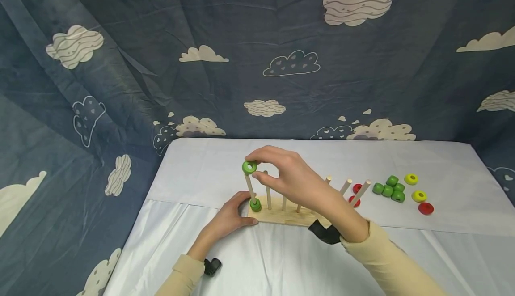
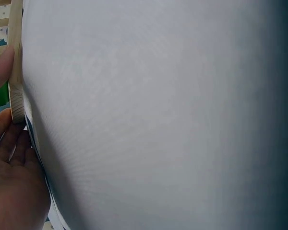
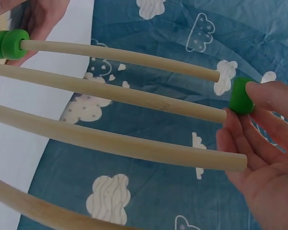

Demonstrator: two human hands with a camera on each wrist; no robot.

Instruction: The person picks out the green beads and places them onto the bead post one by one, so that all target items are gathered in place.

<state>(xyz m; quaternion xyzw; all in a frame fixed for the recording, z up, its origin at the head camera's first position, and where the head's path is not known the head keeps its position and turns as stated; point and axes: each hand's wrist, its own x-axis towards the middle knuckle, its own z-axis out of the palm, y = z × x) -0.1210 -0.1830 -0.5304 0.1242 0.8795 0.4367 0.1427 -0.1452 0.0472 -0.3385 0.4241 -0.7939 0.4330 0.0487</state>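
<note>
In the head view my right hand pinches a green ring bead between thumb and fingers, just over the top of the leftmost peg. The right wrist view has the held bead a little apart from that peg's tip. Low on the same peg sit two green beads, stacked at the board. My left hand grips the left end of the wooden peg board. In the left wrist view its thumb lies on one side of the board, with fingers at the end.
Several bare pegs rise along the board, partly behind my right forearm. Beyond its right end lie several green beads, yellow rings and red rings. A patterned cloth hangs behind the white table.
</note>
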